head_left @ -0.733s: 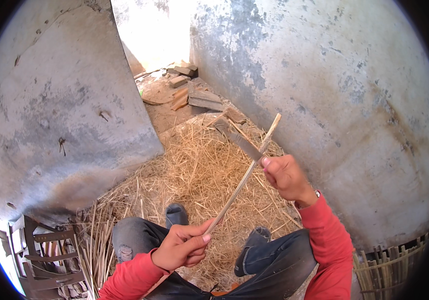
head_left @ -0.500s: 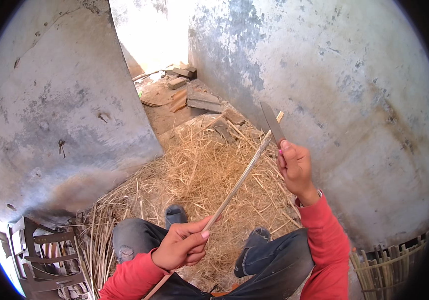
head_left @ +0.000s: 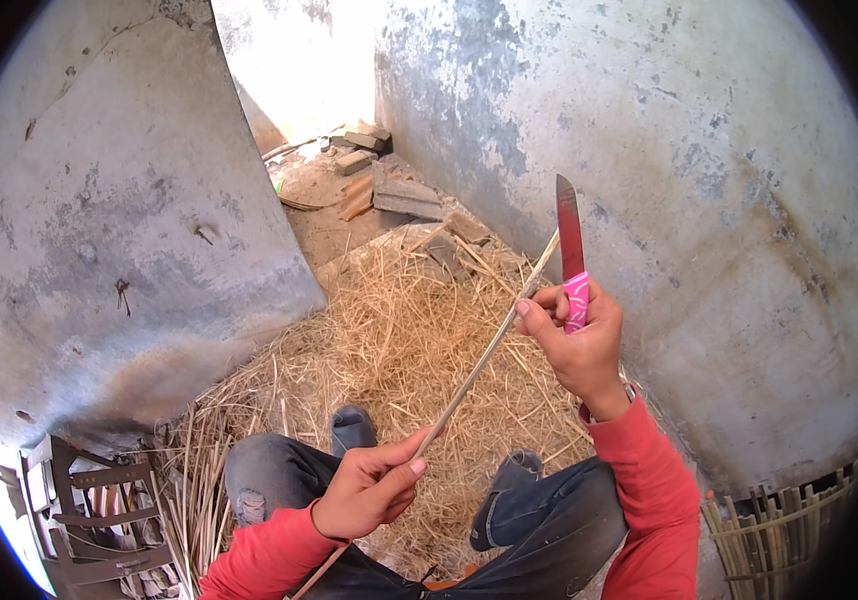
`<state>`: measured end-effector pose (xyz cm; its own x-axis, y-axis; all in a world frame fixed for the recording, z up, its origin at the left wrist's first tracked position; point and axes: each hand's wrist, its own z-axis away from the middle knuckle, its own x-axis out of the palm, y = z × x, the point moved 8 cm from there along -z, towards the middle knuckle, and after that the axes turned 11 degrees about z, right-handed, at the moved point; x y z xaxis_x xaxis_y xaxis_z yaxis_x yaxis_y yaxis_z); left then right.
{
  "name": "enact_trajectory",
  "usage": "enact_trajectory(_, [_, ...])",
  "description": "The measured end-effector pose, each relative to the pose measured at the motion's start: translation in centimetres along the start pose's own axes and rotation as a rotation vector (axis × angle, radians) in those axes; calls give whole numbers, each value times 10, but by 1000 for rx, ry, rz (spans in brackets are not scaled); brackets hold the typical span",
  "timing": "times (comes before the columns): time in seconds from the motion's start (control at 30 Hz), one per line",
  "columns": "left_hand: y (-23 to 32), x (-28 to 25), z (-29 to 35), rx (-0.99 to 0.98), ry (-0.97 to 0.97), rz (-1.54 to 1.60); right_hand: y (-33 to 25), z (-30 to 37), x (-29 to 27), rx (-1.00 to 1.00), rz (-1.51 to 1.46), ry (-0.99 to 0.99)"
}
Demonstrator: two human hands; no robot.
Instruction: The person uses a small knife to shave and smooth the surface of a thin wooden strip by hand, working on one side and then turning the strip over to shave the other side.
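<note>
Both hands hold the stick slanting between them

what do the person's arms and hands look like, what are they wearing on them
The left sleeve and right sleeve are long, red and plain as far as they show. The left hand and right hand wear no gloves. A band, perhaps a watch, peeks out beside the right sleeve, too small to make out.

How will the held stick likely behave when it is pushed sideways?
The stick is probably fairly stiff, since it runs nearly straight between left hand and right hand. Being slender, it likely weighs little and might flex.
</note>
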<state>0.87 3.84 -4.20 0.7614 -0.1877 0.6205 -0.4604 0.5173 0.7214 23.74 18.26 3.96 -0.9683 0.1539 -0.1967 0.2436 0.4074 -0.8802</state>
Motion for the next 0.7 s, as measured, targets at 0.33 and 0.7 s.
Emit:
enact_trajectory(0.33, [3, -1, -4, 169, 19, -198, 5, 1, -1, 14, -27, 1])
enact_trajectory(0.7, [11, 5, -2, 253, 27, -512, 10, -8, -4, 118, -122, 4])
